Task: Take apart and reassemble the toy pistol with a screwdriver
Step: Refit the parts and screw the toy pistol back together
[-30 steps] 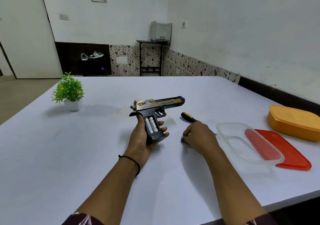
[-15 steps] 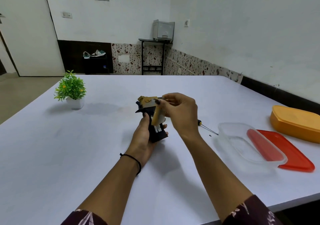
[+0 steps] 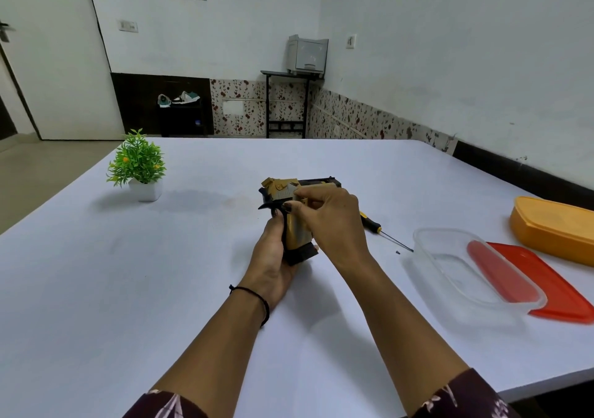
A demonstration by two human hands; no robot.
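Gold panel [image 3: 294, 232] is pinched onto toy pistol [image 3: 283, 189] by right hand [image 3: 331, 221], grip clasped by left hand [image 3: 273, 257], screwdriver [image 3: 374, 224] seen just rightward

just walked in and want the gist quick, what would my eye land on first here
The toy pistol at the middle of the table draws the eye first: the left hand grips its handle while the right hand pinches a gold panel against it. Just right of the hands lies a yellow-and-black screwdriver, and beyond it a clear tub overlapping a red lid, beside an orange box.
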